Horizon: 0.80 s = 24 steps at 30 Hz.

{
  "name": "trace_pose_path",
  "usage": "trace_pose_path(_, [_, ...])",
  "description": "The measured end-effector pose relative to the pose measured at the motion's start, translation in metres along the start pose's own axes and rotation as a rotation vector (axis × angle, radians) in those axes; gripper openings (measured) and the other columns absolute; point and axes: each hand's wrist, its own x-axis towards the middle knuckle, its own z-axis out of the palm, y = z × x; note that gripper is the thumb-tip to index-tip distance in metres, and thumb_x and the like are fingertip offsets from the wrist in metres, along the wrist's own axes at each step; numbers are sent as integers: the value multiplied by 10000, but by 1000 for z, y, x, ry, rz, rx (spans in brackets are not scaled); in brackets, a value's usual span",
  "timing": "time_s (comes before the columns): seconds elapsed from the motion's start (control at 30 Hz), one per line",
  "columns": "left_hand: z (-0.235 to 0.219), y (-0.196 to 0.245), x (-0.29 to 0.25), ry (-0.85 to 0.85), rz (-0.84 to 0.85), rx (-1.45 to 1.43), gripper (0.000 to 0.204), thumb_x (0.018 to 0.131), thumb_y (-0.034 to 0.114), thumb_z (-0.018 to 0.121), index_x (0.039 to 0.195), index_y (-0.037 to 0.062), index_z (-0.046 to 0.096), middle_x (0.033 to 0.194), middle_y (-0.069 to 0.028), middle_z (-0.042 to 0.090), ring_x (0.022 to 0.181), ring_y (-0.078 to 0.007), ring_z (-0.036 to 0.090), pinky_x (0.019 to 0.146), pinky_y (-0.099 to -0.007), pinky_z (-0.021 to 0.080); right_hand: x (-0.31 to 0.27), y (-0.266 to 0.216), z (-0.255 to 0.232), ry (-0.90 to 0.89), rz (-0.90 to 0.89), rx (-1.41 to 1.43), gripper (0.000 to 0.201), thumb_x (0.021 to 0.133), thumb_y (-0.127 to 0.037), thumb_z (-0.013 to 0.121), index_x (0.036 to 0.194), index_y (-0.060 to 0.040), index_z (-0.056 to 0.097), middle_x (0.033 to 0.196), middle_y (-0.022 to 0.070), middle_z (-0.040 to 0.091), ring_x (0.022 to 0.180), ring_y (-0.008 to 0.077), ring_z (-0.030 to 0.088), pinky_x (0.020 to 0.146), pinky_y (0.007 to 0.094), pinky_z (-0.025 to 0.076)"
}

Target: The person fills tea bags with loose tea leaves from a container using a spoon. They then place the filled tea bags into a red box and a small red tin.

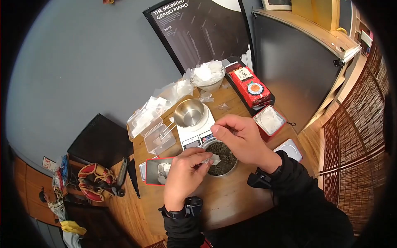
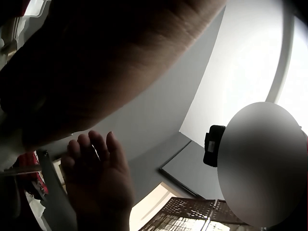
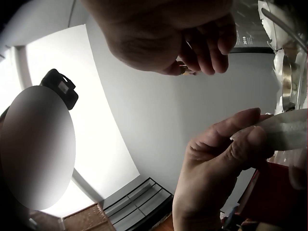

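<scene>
My left hand (image 1: 184,175) pinches a small whitish see-through tea bag (image 1: 214,159) between thumb and fingertips. The bag is low over a round metal bowl (image 1: 225,175) of dark dry tea leaves (image 1: 225,159). In the right wrist view the same bag (image 3: 288,131) sticks out past the left thumb. My right hand (image 1: 244,142) is raised over the bowl's right side, beside the scale. Its fingers are loosely bent, and nothing shows in them in either wrist view. The left wrist view has the right palm (image 2: 101,185) facing the camera.
Behind the bowl a steel pot (image 1: 189,113) stands on a white scale (image 1: 209,120). Lidded plastic box (image 1: 160,139) and an open tin (image 1: 154,171) are at the left. A white-filled tin (image 1: 269,120) and red tea packet (image 1: 250,84) lie right; a bowl of white bags (image 1: 213,86) stands behind.
</scene>
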Motion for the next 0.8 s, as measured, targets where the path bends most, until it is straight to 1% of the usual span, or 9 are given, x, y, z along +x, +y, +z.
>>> trace_pose_path(0.03, [1,1,0,32,31,14,190,832,35,720,1018,10,743,1013,-176,700,703,-248,684,642,-317,547,0,0,0,1,-6,-13,211,950,-169,653,943,40,679,704,-16,609,634,16,489,541,224,410])
trace_pose_path(0.17, [1,-1,2,12,25,37,189,833,38,720,1019,11,743,1007,-175,699,712,-245,688,645,-320,549,1,-1,0,8,-10,-60,208,941,-169,658,933,37,682,686,-8,606,621,19,484,531,230,407])
trace_pose_path(0.27, [2,-2,2,60,49,41,189,837,42,717,1022,9,742,992,-176,700,707,-243,689,637,-319,548,1,-5,-1,8,-10,-77,204,935,-166,661,920,36,684,669,2,602,608,22,480,523,234,404])
trace_pose_path(0.33, [2,-4,3,93,92,42,187,840,45,717,1022,6,741,980,-173,700,692,-236,687,629,-317,547,0,-9,-4,-57,71,-116,174,956,-145,650,961,26,685,806,-18,650,716,15,521,613,211,435])
trace_pose_path(0.37, [1,-3,3,94,92,42,187,840,45,717,1022,6,741,980,-173,700,692,-236,687,629,-317,547,0,-9,-4,-57,70,-116,174,956,-145,650,961,26,685,806,-18,650,716,15,521,613,211,435])
trace_pose_path(0.47, [0,-1,3,72,61,50,182,844,48,717,1019,1,740,977,-170,702,681,-230,689,628,-312,549,0,-7,-2,-63,67,-133,174,955,-143,649,962,27,685,794,-19,646,707,16,519,610,213,436])
trace_pose_path(0.53, [0,-2,3,70,73,50,180,843,47,722,1016,2,741,979,-167,703,677,-225,689,625,-307,548,1,-2,0,-1,-17,-117,187,929,-160,662,908,24,687,652,18,604,588,34,476,514,247,400])
trace_pose_path(0.8, [-3,-5,2,135,113,50,158,836,37,722,988,-1,744,966,-165,707,675,-222,687,612,-305,545,0,0,1,7,-27,-115,188,925,-162,665,905,23,689,641,23,597,575,41,474,509,251,399])
